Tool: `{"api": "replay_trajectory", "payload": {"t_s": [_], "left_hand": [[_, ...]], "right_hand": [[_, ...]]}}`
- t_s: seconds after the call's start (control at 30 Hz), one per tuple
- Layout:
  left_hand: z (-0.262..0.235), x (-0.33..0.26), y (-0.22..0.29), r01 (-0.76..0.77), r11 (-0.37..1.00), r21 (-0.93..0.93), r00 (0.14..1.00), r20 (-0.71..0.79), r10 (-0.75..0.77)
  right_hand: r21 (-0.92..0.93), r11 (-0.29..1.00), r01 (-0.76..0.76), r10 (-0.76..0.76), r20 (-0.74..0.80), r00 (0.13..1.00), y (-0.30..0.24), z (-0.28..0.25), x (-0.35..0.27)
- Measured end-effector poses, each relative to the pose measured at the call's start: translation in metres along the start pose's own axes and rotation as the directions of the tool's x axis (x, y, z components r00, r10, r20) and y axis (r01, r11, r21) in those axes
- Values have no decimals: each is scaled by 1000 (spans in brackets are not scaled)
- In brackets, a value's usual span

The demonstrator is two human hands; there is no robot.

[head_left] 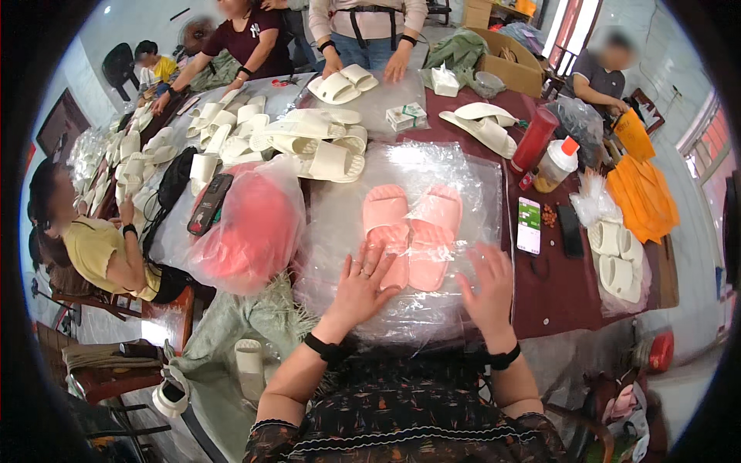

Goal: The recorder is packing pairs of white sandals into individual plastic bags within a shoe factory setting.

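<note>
A pair of pink slippers [385, 210] lies side by side in front of me, toes pointing away, on a stack of clear plastic bags [332, 224]. Clear film seems to cover part of the pair. My left hand [366, 279] rests with fingers spread by the heel of the left slipper, touching it or the film over it. To the right of the pair my right hand [486, 284] is held with its fingers apart and nothing in them. Left of the stack sits a clear bag of pink things [258, 224], with a dark phone [210, 204] on top.
Cream slippers [312, 143] are heaped at the far left. On the right are a lit phone [529, 225], a red cylinder [535, 139], a jar with an orange lid [557, 164], bagged cream slippers [617, 262] and orange bags [642, 197]. Several people work around the table.
</note>
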State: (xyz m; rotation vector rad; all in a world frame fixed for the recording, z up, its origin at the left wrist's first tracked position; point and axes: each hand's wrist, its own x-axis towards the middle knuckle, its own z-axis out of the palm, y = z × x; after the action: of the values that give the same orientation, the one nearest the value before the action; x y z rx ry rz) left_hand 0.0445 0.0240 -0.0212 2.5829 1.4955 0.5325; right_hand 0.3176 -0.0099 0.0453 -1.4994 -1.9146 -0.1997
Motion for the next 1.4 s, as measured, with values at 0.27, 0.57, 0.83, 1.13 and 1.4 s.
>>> {"api": "replay_trajectory", "payload": {"t_s": [0.27, 0.57, 0.83, 1.13, 1.4], "left_hand": [[-36, -2, 29, 278, 960, -12, 910, -318, -268], [-18, 24, -4, 509, 787, -349, 850, 61, -523], [-11, 43, 0, 513, 291, -808, 818, 356, -452], [-38, 16, 15, 363, -436, -823, 844, 489, -219], [-69, -45, 14, 295, -520, -802, 886, 433, -165]], "right_hand": [[236, 970, -58, 30, 123, 992, -16, 51, -20], [252, 960, -125, 94, 130, 987, -17, 53, -24], [385, 906, -175, 131, 138, 982, -8, 49, -26], [114, 979, -169, 189, -196, 962, -3, 21, -20], [878, 114, -466, 219, 435, 873, -43, 20, -19]]}}
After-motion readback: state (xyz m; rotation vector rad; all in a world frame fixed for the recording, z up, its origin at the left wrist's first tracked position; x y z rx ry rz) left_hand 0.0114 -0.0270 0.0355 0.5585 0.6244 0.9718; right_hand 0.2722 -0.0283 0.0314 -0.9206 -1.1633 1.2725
